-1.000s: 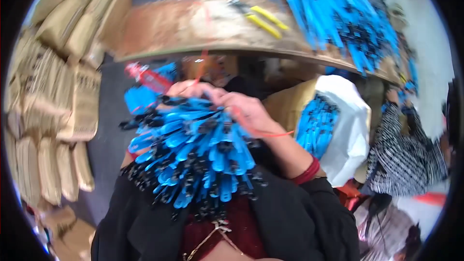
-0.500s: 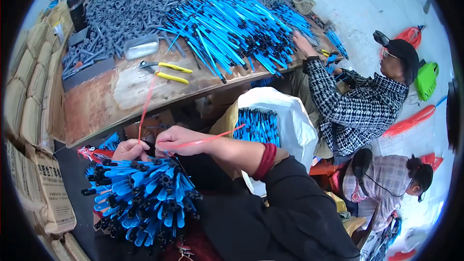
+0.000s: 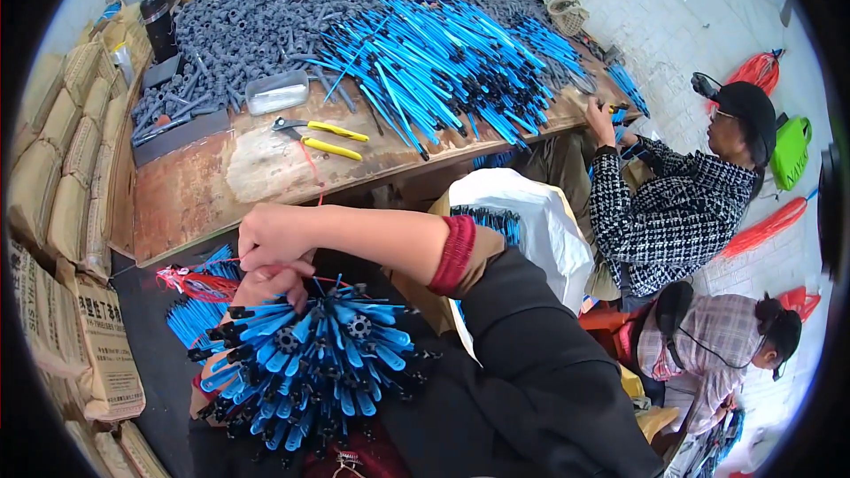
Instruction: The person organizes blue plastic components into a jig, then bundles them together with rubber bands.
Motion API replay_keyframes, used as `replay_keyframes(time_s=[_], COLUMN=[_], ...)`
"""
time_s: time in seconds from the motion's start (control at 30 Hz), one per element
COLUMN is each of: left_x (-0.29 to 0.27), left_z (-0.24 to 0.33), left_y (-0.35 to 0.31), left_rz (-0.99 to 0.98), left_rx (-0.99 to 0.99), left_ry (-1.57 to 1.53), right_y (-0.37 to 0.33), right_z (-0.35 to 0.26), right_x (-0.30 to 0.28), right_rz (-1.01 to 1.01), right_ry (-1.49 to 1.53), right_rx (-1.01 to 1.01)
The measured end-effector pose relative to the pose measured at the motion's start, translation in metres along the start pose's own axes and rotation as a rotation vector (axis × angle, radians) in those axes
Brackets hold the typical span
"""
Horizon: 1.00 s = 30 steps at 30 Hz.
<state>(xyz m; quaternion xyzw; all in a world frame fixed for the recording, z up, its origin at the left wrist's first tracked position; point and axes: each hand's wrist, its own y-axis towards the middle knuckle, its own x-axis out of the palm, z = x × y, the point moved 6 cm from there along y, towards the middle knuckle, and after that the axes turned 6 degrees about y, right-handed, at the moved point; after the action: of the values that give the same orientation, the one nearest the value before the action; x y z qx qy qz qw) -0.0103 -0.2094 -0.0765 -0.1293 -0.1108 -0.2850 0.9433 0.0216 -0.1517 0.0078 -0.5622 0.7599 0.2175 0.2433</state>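
A thick bundle of blue strips with black ends (image 3: 310,354) rests upright against my lap, its ends fanned toward me. My left hand (image 3: 273,285) lies at the bundle's far side, fingers closed on the red string where it passes round the strips; the exact grip is partly hidden. Just above it my right hand (image 3: 264,235) is closed in a pinch, pulling the red string (image 3: 205,265) out to the left. My right forearm crosses in front of the table edge. Most of my left forearm is hidden behind the bundle.
On the wooden table (image 3: 181,204) lie yellow-handled pliers (image 3: 328,140), a clear plastic box (image 3: 277,93), loose blue strips (image 3: 443,71) and heaped grey plugs (image 3: 257,26). A white sack (image 3: 553,230) stands right. A co-worker (image 3: 682,212) sits beyond. Stacked brown sacks (image 3: 62,177) line the left.
My right hand has crossed leftward over my left hand, drawing the string left. The bundle sits further right in view. The co-worker's hand has left the strips on the table.
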Motion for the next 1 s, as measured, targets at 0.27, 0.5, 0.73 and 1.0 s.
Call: replay_keyframes(time_s=[0.27, 0.5, 0.73, 1.0], left_x=[-0.018, -0.019, 0.019, 0.008], left_z=[0.006, 0.003, 0.086, 0.084], left_y=[-0.019, -0.008, -0.022, -0.035], left_rz=[0.263, 0.203, 0.394, 0.328], left_rx=[0.008, 0.023, 0.565, 0.693], left_ry=[-0.180, 0.060, 0.988, 1.324], right_y=[-0.063, -0.093, -0.094, -0.077], right_z=[0.004, 0.029, 0.062, 0.033], right_x=[-0.013, 0.014, 0.061, 0.049], right_rz=[-0.098, 0.107, 0.351, 0.382], right_ry=[0.067, 0.672, 1.096, 1.064], right_rx=[0.088, 0.261, 0.415, 0.156])
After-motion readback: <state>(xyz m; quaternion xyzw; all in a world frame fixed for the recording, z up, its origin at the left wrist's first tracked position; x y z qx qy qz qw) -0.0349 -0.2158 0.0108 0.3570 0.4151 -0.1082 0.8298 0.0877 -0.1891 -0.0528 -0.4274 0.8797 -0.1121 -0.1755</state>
